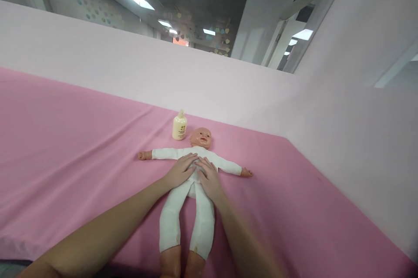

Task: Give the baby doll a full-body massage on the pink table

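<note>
A baby doll (170, 217) with a white cloth body lies on its back, arms spread wide and its head toward the wall. My left hand (180, 171) rests flat on the doll's belly, fingers stretched toward its chest. Beside it, my right hand (209, 177) lies flat on the other side of the belly, with the fingertips of both hands close together. Neither hand grips anything. Near the doll's head stands a pale yellow bottle (179, 127), upright, with printing on its front. The doll's feet are cut off by the bottom edge.
A pink sheet (81, 138) covers the surface under the doll, with creases on the left. White walls (130, 69) border it at the back and right. Above the back wall is a glass window (163, 3) showing ceiling lights and heart-shaped decorations.
</note>
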Tool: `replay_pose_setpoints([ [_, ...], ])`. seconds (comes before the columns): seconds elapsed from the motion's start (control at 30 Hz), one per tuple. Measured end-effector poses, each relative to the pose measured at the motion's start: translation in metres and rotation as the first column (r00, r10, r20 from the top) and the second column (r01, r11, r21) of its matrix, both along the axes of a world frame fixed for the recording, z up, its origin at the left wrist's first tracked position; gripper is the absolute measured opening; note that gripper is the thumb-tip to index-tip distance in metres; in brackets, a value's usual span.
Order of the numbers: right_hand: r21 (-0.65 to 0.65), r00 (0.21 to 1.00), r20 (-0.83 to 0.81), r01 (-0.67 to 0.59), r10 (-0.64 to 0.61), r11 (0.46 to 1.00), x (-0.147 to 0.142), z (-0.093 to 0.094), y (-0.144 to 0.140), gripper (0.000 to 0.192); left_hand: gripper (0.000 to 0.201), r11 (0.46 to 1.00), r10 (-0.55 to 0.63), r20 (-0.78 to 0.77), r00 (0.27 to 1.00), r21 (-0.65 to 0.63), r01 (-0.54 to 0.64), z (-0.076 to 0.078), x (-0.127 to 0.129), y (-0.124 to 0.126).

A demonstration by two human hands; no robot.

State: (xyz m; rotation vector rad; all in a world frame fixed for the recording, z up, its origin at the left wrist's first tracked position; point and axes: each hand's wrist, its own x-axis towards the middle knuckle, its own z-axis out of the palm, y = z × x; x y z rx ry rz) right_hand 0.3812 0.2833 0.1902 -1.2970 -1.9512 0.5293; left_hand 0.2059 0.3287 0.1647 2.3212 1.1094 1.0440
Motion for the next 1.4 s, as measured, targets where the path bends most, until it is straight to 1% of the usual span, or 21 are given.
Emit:
replay_pose_setpoints([
  [0.33,0.0,0.999,-0.032,-0.004,0.004,1.0,0.001,0.002,0.0,0.039,0.048,0.999,0.004,-0.002,1.0,-0.037,-0.004,0.005,0.0,-0.002],
  [0.6,0.004,0.998,-0.064,0.008,-0.007,1.0,0.001,-0.001,0.0,0.038,0.046,0.999,-0.027,0.041,0.999,-0.025,0.028,0.001,-0.002,0.001],
  [0.8,0.0,0.995,-0.091,0.034,-0.034,0.999,-0.001,-0.001,-0.001,0.037,0.043,0.998,-0.046,0.068,0.997,-0.034,0.048,0.003,-0.005,0.001],
  [1.0,-0.003,0.997,-0.067,0.032,-0.032,0.999,-0.002,-0.001,-0.001,0.038,0.041,0.999,-0.046,0.079,0.996,-0.021,0.048,0.003,-0.009,0.004],
  [1.23,-0.021,1.0,-0.022,0.021,-0.021,1.0,0.0,0.003,-0.004,0.038,0.042,1.0,-0.02,0.069,0.997,-0.022,0.021,0.004,-0.007,0.002],
  [1.4,-0.036,0.998,0.046,0.033,-0.031,0.999,-0.001,0.004,-0.004,0.043,0.047,1.0,0.013,-0.003,1.0,-0.015,-0.013,-0.005,-0.004,0.002],
])
